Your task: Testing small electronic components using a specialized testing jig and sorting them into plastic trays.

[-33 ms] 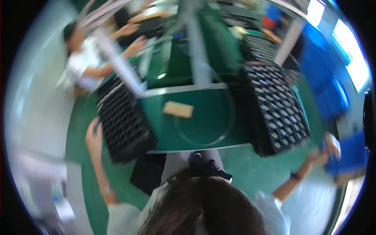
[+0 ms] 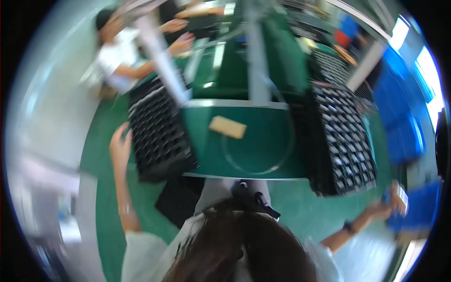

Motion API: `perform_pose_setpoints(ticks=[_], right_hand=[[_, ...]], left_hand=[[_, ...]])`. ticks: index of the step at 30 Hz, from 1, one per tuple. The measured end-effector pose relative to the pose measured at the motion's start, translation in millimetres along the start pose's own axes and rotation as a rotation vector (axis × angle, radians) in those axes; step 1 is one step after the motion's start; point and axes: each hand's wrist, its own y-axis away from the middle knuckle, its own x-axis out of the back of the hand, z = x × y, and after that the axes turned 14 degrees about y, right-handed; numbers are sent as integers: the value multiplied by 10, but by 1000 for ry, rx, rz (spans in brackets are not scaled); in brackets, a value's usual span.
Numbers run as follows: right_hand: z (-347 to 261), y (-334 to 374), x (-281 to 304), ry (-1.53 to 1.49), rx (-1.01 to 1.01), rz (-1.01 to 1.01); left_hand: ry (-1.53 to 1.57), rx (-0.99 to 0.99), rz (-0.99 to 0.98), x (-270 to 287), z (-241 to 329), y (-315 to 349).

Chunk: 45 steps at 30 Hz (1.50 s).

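Two black grid trays are flanking a green workbench (image 2: 253,155): the left tray (image 2: 159,131) and the right tray (image 2: 345,136). One tan block (image 2: 228,127) is lying alone on the bench between them, inside one thin hoop (image 2: 258,155).

The person's left hand (image 2: 121,146) is resting against the outer edge of the left tray, fingers (image 2: 123,131) loosely spread along the rim rather than clenched. The right hand (image 2: 392,199) is reaching out well past the near corner of the right tray and appears to be gripping a small flat item (image 2: 400,195), though blur is making that hard to confirm. Another person (image 2: 117,56) is working at the far left.

Compared with the earlier frame, nothing is showing a clear shift; both hands and the block are staying where they were.
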Motion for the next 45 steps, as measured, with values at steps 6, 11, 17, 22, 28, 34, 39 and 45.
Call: perform_pose_setpoints(ticks=[6, 11, 17, 22, 28, 34, 39, 45], right_hand=[[-2867, 1496, -869, -1463, -12, -463], [-4017, 1514, -990, -2187, -17, -1647], [-4443, 1443, -967, -2572, -36, -1829], [-4306, 1432, -1014, -2480, -38, -1846], [-4131, 1438, -1079, -2450, 46, -1731], [-4073, 1535, -1115, -2466, -95, -1660], [-4012, 1481, -1106, -2498, -210, -1897], [-3767, 1725, -1074, -2455, -418, -1292]], left_hand=[[-249, 40, -36, -164, -825, -344], [-294, 54, 42, -277, -1229, -525], [-242, 130, 20, -355, -1473, -781], [-164, 51, 79, -446, -1605, -806], [-199, -52, 97, -468, -1622, -805], [330, 219, 272, -307, -1348, -776], [1149, 417, 113, -373, -173, -394], [1661, 794, -228, -675, 979, 691]])
